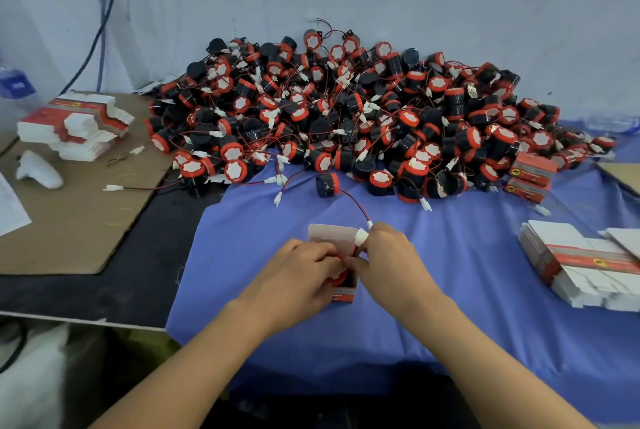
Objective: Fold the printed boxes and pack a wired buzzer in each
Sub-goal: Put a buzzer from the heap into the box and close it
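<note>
Far left, on a cardboard sheet (69, 221): a stack of flat printed boxes (74, 125), red and white, not yet folded. Across the middle of the table (104, 290), banked against the wall: a big heap of buzzers (346, 110), black with red rims, thin wires and white plugs tangled throughout. Just in front of the heap, on the blue cloth (450, 290): one loose buzzer (327, 184), wire trailing toward the hands.

Centre foreground: left hand (304, 276), fingers curled round a small open box (341, 292), top flap raised. Inside the box, a packed buzzer (337, 278), showing only a sliver of red rim. Touching on the right: right hand (384, 255), thumb and forefinger pinching a white plug (360, 236) above the box mouth.

Far right: folded boxes (531, 169) at the heap's edge, then a second stack (581, 266) of flat boxes, cut off by the frame.

Buzzer probably light, hard plastic; best taken by the round body, not the thin wire, prone to snagging. Box of thin card, easily crushed; best gripped by the side walls.

Unclear: owner of the pinched plug, packed buzzer or loose one. Most of the box hidden under both hands; print unreadable.
</note>
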A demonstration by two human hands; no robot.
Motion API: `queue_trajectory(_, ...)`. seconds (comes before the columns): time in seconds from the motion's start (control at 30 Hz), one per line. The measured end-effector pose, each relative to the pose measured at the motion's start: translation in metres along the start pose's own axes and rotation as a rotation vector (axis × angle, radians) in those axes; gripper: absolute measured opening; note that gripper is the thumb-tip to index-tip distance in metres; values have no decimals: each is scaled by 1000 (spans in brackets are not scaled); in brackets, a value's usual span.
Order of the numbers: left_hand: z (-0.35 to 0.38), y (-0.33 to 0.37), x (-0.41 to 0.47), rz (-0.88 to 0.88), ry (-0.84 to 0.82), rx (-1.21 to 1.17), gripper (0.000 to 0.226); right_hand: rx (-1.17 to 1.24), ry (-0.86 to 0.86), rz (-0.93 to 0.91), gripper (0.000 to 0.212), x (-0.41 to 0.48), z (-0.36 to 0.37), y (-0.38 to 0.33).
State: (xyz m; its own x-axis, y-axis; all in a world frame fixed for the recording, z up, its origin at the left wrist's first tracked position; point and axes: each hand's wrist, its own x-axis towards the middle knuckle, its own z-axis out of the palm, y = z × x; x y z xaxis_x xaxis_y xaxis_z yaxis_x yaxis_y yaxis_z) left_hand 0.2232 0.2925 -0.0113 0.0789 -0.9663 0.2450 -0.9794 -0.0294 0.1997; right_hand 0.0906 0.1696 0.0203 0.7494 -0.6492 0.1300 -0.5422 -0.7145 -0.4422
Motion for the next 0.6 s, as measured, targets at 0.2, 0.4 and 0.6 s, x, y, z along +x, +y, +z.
queue_trajectory(0.2,18,4,-12,-54,75,115,35,195,37,-16,33,2,0,-6)
queue_trajectory(0.4,33,5,-19,-65,211,141,44,-14,-13,-58,27,9,8,-20)
queue_trajectory(0.6,53,8,-24,-150,300,-79,25,-130,-157,-178,19,16,22,-33)
